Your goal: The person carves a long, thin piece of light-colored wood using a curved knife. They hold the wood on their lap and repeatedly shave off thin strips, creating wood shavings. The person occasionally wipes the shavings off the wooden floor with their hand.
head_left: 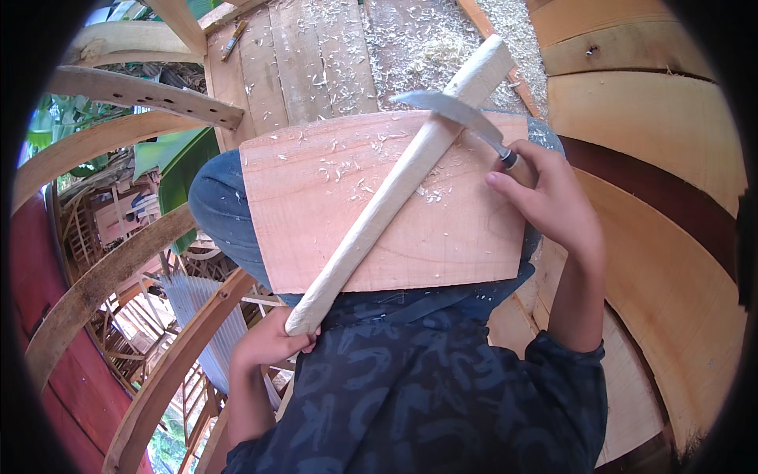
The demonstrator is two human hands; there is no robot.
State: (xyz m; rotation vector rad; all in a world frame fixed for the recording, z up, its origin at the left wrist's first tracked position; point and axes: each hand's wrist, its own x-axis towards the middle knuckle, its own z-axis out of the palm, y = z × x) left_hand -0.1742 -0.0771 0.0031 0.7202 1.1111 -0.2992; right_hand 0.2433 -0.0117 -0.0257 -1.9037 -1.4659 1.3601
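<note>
A long, pale wooden stick [371, 212] lies slantwise over a wooden board [446, 229] that rests across my lap. Its near end is wrapped by the fingers of my left hand [278, 338]. My right hand [554, 197] grips the dark handle of a curved-bladed knife [466, 117]. The blade crosses the upper part of the stick and seems to touch it; its exact contact cannot be made out. Curled wood shavings [430, 193] are scattered over the board on both sides of the stick.
Plank flooring [304, 67] strewn with shavings [458, 59] lies beyond my knees. A small narrow object [234, 41] sits on it at far left. Plank walling [647, 118] rises close on my right. Slatted wooden railings [118, 292] run along my left, with green leaves [185, 182] outside.
</note>
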